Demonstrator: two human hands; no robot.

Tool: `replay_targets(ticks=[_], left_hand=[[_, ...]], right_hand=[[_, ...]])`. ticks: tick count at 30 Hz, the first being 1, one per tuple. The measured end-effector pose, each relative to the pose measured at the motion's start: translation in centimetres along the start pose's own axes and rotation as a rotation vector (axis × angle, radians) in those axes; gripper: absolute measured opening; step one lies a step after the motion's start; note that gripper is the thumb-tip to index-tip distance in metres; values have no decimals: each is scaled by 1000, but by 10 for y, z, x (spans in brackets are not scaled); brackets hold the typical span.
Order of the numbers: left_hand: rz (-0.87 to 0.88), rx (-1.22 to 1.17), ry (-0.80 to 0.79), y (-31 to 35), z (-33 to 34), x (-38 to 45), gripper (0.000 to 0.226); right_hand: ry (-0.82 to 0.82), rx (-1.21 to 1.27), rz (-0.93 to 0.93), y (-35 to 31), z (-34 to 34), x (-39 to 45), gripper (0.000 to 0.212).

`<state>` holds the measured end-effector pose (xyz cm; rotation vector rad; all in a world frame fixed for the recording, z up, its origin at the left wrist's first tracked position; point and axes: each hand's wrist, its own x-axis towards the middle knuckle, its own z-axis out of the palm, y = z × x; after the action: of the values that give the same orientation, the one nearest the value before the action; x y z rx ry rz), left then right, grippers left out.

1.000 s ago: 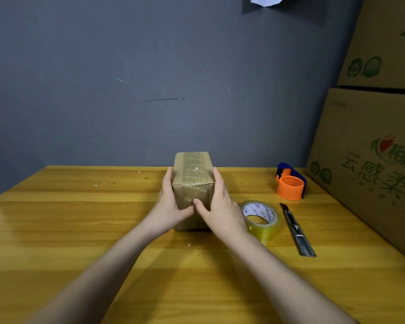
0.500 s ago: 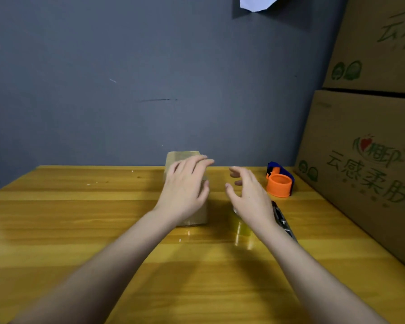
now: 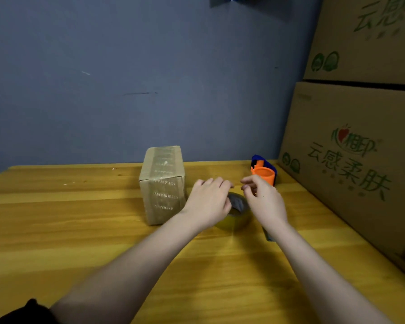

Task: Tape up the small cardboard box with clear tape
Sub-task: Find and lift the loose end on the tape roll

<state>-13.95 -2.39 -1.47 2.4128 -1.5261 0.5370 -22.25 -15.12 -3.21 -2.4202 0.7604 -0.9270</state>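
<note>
Hovering over the roll of clear tape (image 3: 237,215), the left hand (image 3: 208,204) covers the roll's near-left rim with fingers loosely bent; whether it touches the roll cannot be told. The right hand (image 3: 264,202) sits just right of the roll, fingers curled inward with thumb and forefinger close together, holding nothing visible. The roll lies flat on the wooden table (image 3: 80,230) between the two hands, partly hidden by them.

Just left of the left hand stands the small cardboard box (image 3: 163,185), upright and free of both hands, its faces glossy with tape and printed with pale lettering too blurred to read. Behind the right hand sits an orange and blue tape dispenser (image 3: 263,171); a utility knife (image 3: 268,236) shows only as a dark tip below the right wrist. Along the right edge, two large cartons (image 3: 351,160) are stacked — the lower one bears green Chinese characters and a red heart logo.
</note>
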Motion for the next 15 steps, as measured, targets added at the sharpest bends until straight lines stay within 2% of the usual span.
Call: replay_targets(ticks=[3,9,12,15], left_hand=[[20,30,-75,5,14,-3,39],[74,116,-248,16,40,-4,56],[79,104,-226,14,50,-3,47],[17,-53,-146,11,56,-5,40]], right_hand=[[-19,22,26,7,5,-1,19],[-44,225,107,17,31,-1,21],[-44,356,151,20,46,-4,25],[-48,515,185,18,50,-12,40]])
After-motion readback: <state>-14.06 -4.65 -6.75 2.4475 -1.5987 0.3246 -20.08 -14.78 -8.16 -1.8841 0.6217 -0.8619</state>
